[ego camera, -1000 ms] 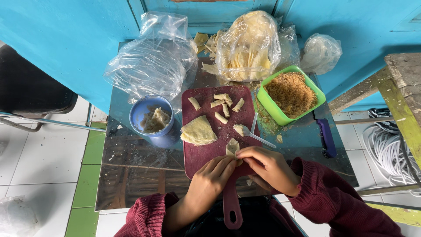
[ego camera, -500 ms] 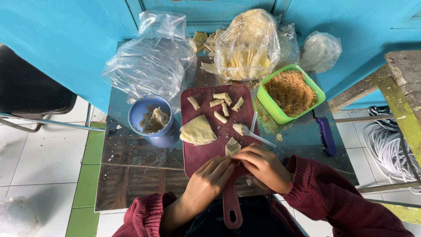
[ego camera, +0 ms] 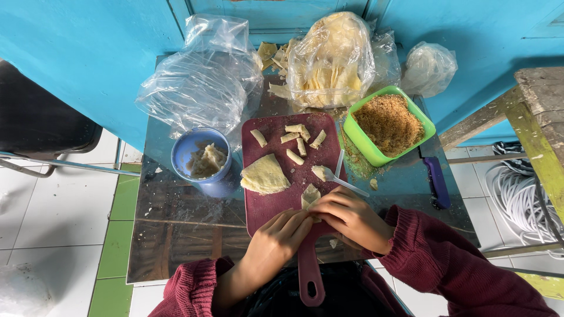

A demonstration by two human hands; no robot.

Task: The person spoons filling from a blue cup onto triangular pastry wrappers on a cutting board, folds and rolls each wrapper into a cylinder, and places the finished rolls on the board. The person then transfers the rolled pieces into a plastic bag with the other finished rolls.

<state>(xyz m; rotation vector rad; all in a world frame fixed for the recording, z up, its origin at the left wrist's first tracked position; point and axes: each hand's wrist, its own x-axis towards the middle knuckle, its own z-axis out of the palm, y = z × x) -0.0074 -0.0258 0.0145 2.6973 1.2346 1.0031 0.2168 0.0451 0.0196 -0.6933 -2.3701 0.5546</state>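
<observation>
Both hands meet at the near end of a dark red cutting board [ego camera: 288, 170]. The left hand [ego camera: 281, 235] and right hand [ego camera: 351, 218] press together, fingertips pinched on a small pale folded wrapper [ego camera: 310, 196].

The wrapper looks thin and soft, so a hard pinch may tear it or squeeze filling out. The right wrist sits close to a white plastic spoon [ego camera: 336, 175] on the board's right edge; a nudge may flick it off.

On the board lie 1 larger pale sheet [ego camera: 264, 175] and several small rolled pieces [ego camera: 296, 141]. Left of the board stands a blue cup [ego camera: 202, 161]; right of it, a green tub of brown crumbs [ego camera: 388, 124]. Beyond the board sit clear plastic bags [ego camera: 202, 88].

The tabletop [ego camera: 176, 217] is shiny metal, crumb-dusted, against a blue wall [ego camera: 88, 41], over white floor tiles [ego camera: 35, 223].
</observation>
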